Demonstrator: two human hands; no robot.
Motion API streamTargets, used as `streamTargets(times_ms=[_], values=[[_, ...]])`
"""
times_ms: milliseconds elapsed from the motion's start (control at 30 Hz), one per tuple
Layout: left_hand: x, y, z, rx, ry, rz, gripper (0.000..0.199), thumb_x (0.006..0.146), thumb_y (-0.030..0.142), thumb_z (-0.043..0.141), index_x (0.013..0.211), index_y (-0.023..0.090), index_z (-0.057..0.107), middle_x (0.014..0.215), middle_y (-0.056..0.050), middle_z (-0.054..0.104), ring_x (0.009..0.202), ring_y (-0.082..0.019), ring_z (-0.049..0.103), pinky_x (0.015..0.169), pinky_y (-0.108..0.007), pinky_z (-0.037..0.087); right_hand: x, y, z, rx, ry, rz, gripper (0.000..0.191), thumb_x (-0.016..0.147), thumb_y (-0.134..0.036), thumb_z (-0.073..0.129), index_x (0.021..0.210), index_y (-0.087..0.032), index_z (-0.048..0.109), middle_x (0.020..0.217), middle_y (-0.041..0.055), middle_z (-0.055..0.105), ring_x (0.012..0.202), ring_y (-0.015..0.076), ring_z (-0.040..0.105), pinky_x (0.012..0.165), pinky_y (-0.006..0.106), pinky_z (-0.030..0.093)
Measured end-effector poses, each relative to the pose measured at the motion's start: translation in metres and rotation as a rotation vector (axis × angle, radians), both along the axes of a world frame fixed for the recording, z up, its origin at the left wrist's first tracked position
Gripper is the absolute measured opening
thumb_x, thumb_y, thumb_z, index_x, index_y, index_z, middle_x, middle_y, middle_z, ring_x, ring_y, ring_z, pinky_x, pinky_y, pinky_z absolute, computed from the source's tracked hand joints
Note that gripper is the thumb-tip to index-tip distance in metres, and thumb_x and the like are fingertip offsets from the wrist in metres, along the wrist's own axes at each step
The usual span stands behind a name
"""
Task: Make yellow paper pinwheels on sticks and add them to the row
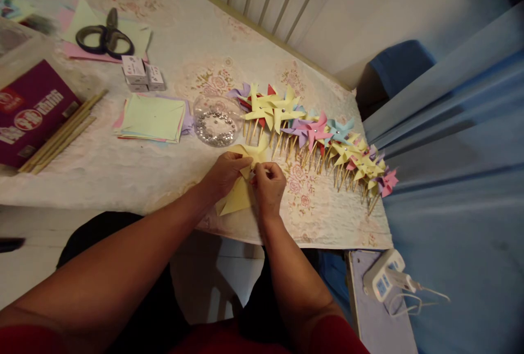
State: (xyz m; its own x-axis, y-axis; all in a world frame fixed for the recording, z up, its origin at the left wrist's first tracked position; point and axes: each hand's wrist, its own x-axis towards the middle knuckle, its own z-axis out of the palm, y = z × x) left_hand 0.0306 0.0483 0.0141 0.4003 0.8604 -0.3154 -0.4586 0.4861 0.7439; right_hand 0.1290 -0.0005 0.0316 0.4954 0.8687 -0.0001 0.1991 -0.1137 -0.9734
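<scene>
Close to the table's front edge, a yellow paper pinwheel (237, 200) with partly folded blades is between my hands. My left hand (225, 172) pinches its paper near the middle, thumb and fingers closed. My right hand (271, 183) is closed too, its fingertips pressed together at the pinwheel's centre; what they hold is too small and covered to make out. Just beyond my hands stands a clear round tub (216, 124) of small shiny metal pieces. Finished pinwheels (315, 130) on sticks lie in a long row to the right, in yellow, pink, purple, blue and red.
Left of the tub lies a stack of coloured paper squares (152, 119). Behind it are small white boxes (137, 72) and dark-handled scissors (105, 40) on more paper. Wooden sticks (61, 133) lean by a purple box (36, 113). A white power strip (383, 275) sits lower right.
</scene>
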Motion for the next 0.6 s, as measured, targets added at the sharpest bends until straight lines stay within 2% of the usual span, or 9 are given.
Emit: streamTargets(times_ms=[500, 600], values=[[-0.0013, 0.0000, 0.0015, 0.017, 0.010, -0.016, 0.011, 0.071, 0.024, 0.066, 0.065, 0.015, 0.064, 0.061, 0.000, 0.063, 0.051, -0.012, 0.055, 0.052, -0.023, 0.043, 0.0026, -0.0020, -0.0003, 0.025, 0.018, 0.030, 0.019, 0.079, -0.038, 0.063, 0.071, -0.021, 0.059, 0.051, -0.0069, 0.055, 0.047, 0.0122, 0.051, 0.050, 0.023, 0.041], [-0.0032, 0.0023, 0.0029, 0.010, 0.045, 0.007, 0.011, 0.070, 0.024, 0.066, 0.065, 0.014, 0.064, 0.060, 0.000, 0.062, 0.052, -0.010, 0.054, 0.052, -0.021, 0.042, 0.0083, -0.0022, 0.0010, 0.044, -0.020, -0.018, 0.019, 0.079, -0.039, 0.063, 0.076, -0.021, 0.061, 0.056, -0.0064, 0.054, 0.052, 0.0124, 0.051, 0.054, 0.024, 0.042]])
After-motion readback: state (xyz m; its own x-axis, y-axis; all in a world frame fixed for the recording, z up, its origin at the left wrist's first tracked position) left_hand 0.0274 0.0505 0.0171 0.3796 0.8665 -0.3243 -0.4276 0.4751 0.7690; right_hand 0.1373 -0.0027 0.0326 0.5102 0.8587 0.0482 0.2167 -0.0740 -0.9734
